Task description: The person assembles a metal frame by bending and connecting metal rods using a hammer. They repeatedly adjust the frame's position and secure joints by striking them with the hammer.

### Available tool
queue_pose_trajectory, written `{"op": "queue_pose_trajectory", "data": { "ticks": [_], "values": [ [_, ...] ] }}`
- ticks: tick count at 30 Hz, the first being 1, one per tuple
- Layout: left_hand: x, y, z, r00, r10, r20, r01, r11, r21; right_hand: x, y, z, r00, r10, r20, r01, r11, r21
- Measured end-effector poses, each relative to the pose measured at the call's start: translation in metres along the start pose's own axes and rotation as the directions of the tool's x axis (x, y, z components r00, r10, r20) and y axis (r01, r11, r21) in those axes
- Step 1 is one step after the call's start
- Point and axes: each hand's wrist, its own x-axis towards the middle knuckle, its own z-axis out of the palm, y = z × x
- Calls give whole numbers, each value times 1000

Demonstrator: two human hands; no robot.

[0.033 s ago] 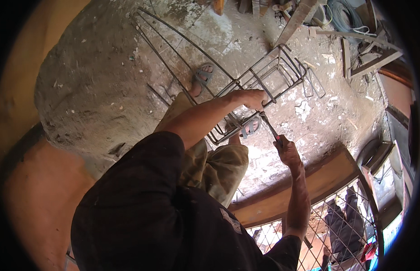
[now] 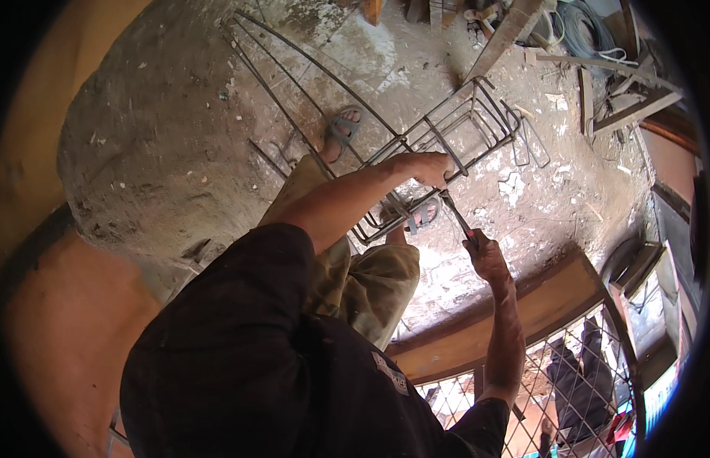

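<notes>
A cage of dark steel reinforcing bars stretches across the floor, its long bars running up to the far left and its bent stirrups toward the right. My left hand is closed round a part of the cage near its middle; the fingertips are partly hidden. Below and to the right, my right hand is wrapped round the dark handles of a pair of pliers. The jaws of the pliers meet the cage just beneath my left hand. Whatever sits between the jaws is too small to make out.
My sandalled feet stand among the bars. Loose bent stirrups lie by the cage's right end. Timber pieces and a coil of grey wire or hose are at the far right. A lattice grille stands near right, with a person behind it.
</notes>
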Motion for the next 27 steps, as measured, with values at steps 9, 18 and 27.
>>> {"op": "queue_pose_trajectory", "data": {
  "ticks": [9, 18, 27],
  "values": [
    [-36, 27, 23, 918, 123, -378, -29, 969, 245, 9, 5, -21, 994, 32, 107, -25, 998, -62],
    [-28, 63, 101, 838, 498, -222, -220, 681, 698, 28, -28, -59, 831, 258, 492, -339, 937, 81],
    [13, 85, 76, 967, 231, -111, -188, 933, 305, -19, -19, -63, 974, 58, -220, -163, 851, -499]
  ]
}}
